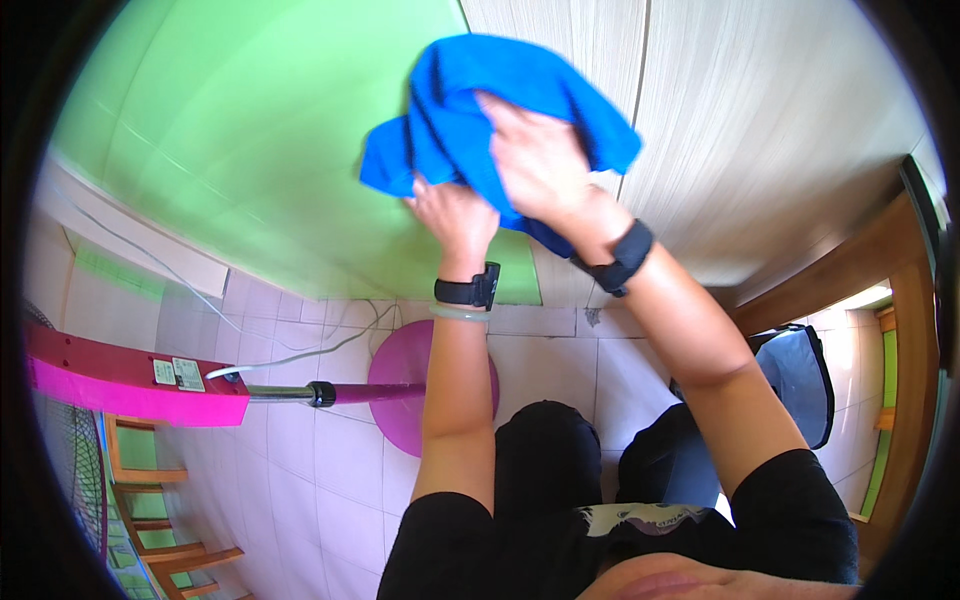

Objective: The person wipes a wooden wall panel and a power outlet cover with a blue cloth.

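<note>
A bright blue cloth (517, 71) hangs bunched and folded in front of me, where a glossy green wall (285, 150) meets a light wood-grain panel (712, 112). My left hand (454, 214) holds the cloth at its lower left edge, fingertips partly tucked behind it. Higher up and to the right, my right hand (540, 161) grips the middle folds with the index finger stretched along the fabric; this hand is slightly blurred. Whether the cloth touches the wall behind it cannot be made out.
At left stands a pink pedestal fan (142, 382) with a round purple base (397, 375) and a white cord (277, 365) trailing off. Wooden chairs (172, 555) are at lower left. A wooden frame (907, 322) and a black-rimmed bag or bin (799, 382) are at right, above floor tiles (337, 450).
</note>
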`<control>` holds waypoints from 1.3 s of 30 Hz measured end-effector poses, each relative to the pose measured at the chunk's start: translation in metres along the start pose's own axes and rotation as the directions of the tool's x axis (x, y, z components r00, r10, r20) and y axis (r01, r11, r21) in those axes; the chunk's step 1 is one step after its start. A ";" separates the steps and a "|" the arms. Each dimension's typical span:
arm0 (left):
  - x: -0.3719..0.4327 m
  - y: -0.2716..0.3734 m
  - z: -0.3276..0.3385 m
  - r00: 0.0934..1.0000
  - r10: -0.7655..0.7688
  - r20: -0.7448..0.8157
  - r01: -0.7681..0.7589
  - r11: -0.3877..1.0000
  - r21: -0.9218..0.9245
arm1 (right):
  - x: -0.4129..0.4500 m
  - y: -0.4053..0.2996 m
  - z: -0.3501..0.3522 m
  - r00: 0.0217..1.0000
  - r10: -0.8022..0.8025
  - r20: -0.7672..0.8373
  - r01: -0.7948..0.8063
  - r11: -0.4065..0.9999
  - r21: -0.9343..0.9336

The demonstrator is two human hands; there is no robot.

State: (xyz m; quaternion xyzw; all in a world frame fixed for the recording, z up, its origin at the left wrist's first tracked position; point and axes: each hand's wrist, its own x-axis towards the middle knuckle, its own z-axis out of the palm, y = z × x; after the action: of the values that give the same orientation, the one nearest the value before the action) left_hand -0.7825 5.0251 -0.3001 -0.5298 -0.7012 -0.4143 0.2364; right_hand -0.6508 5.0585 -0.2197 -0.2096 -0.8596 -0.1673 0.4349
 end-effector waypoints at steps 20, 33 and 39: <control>-0.130 -0.042 0.049 0.990 -0.050 0.134 0.088 0.949 -0.302 | -0.139 -0.031 0.068 0.890 0.027 0.455 -0.209 0.912 0.354; -0.009 0.113 -0.006 0.971 0.236 0.038 -0.239 0.967 0.085 | -0.144 0.033 -0.040 0.857 0.467 -0.218 -0.509 0.834 -0.214; 0.034 0.184 -0.014 0.838 0.545 -0.006 -0.545 0.838 -0.021 | -0.150 0.062 -0.058 0.583 0.705 -0.404 -0.752 0.656 0.059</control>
State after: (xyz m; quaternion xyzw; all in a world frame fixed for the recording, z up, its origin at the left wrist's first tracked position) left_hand -0.6221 5.0496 -0.2055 -0.7099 -0.5171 -0.3376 0.3386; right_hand -0.4999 5.0521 -0.3030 -0.5311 -0.5801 -0.0632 0.6143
